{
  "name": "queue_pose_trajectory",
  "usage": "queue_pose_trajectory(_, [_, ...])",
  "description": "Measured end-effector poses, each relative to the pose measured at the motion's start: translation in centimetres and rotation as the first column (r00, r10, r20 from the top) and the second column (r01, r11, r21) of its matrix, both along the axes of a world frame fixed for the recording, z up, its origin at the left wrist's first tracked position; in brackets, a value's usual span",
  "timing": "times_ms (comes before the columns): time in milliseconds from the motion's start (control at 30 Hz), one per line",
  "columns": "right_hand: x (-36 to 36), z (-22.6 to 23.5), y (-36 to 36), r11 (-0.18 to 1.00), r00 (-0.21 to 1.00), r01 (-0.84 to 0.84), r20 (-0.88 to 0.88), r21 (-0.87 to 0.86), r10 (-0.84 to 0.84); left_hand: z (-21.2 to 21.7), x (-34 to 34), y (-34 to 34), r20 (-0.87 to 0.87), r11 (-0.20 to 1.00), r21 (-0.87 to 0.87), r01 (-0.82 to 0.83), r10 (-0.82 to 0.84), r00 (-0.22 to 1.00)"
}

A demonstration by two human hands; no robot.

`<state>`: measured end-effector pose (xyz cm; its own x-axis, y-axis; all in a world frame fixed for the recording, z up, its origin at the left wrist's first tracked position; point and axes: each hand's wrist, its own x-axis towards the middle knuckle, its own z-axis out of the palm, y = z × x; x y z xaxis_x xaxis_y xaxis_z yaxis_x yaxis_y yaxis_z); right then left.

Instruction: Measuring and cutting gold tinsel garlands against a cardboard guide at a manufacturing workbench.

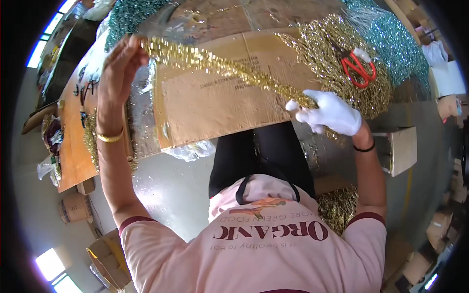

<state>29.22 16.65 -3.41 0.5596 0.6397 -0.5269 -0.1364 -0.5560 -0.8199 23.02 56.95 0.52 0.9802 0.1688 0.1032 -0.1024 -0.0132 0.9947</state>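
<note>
A gold tinsel garland (220,63) stretches slantwise between my two hands, above a flat sheet of brown cardboard (210,107) on the table. My bare left hand (124,61), raised at the far left, pinches its upper end. Lower and to the right, my right hand (330,112) in a white glove closes round the other end, and a short tail hangs below it. Beyond the glove lies a heap of gold tinsel (317,44) with red-handled scissors (359,71) resting on it.
Teal tinsel piles (398,46) lie at the far right and far left (129,19). An orange-brown table (75,151) stands at left. Clear plastic (193,150) shows under the cardboard's near edge. More gold tinsel (337,207) sits low by my right arm. Cardboard boxes (110,259) stand on the floor.
</note>
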Motion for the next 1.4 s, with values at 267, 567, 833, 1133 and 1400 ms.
queue_pose_trajectory(267, [-0.6, -4.3, -6.3, 0.984, 0.990, 0.049, -0.136, 0.169, -0.026, -6.7, -5.3, -1.0, -0.181, 0.986, -0.106, 0.128, -0.145, 0.973])
queue_pose_trajectory(567, [-2.1, -1.1, 3.4, 0.867, 0.788, -0.231, 0.607, 0.441, -0.098, -2.8, -4.3, -9.9, 0.027, 0.819, 0.487, 0.304, -0.362, 0.932])
queue_pose_trajectory(833, [-3.2, -2.0, 7.9, 0.932, 0.998, -0.042, 0.067, 0.359, 0.019, -0.4, -3.4, -10.9, 0.199, 0.620, 0.749, 0.233, -0.547, 0.813])
queue_pose_trajectory(1133, [-5.4, -2.9, 6.9, 0.968, 0.979, -0.171, 0.145, 0.183, 0.145, -2.3, -4.7, -14.9, -0.014, 0.507, 0.782, 0.361, -0.566, 0.824])
queue_pose_trajectory(1400, [-7.0, -3.2, -0.7, 0.913, 0.910, -0.407, -0.089, -0.004, 0.405, -1.9, -7.5, -11.3, -0.311, 0.459, 0.628, 0.628, -0.592, 0.743])
